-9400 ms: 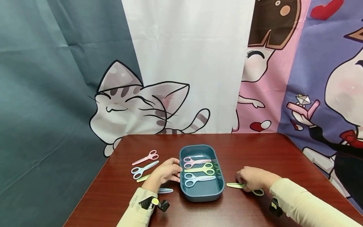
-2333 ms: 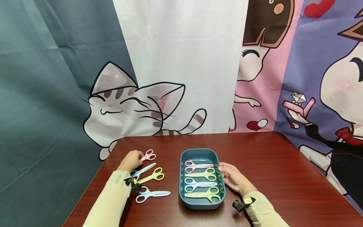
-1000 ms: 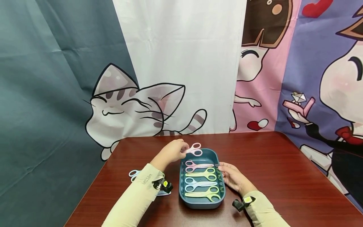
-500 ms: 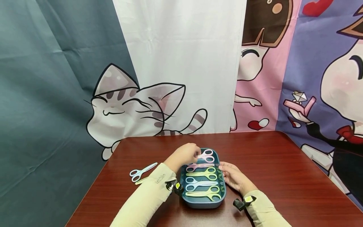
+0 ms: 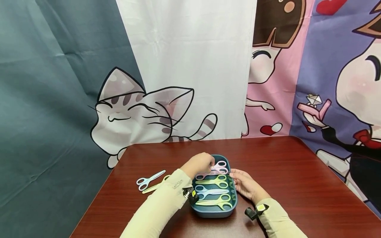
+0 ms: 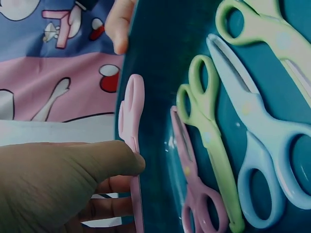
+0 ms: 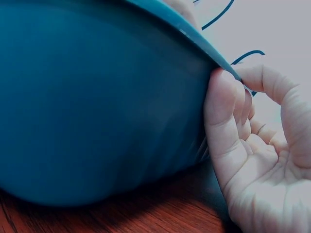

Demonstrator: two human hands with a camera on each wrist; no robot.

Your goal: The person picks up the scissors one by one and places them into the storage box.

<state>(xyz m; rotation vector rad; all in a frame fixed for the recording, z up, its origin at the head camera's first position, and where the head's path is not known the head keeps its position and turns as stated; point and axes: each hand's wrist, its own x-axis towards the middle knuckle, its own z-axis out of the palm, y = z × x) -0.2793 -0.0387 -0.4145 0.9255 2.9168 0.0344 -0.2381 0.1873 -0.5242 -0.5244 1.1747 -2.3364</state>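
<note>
In the head view my left hand (image 5: 198,164) is over the far end of a blue tray (image 5: 212,214), pinching pink scissors (image 5: 221,168) by the blades between thumb and fingers. Their handles point right; the left wrist view shows the scissors (image 6: 132,111) edge-on beside the tray wall. Below them in the tray lie another pair of pink scissors (image 6: 199,196), green scissors (image 6: 210,136), blue scissors (image 6: 267,124) and a second green pair (image 6: 286,41). My right hand (image 5: 245,185) pinches the tray's right rim between thumb and fingers, as the right wrist view confirms.
On the table (image 5: 268,158), left of the tray, lie blue scissors (image 5: 146,181) and yellow-green scissors (image 5: 153,188), the latter partly covered by my left sleeve (image 5: 160,201). A printed curtain (image 5: 196,66) hangs behind the table.
My left hand has taken the pink scissors from the table's left side and carried them right, down into the tray's far end. Earlier, the right hand let go of green scissors, now in the tray.
</note>
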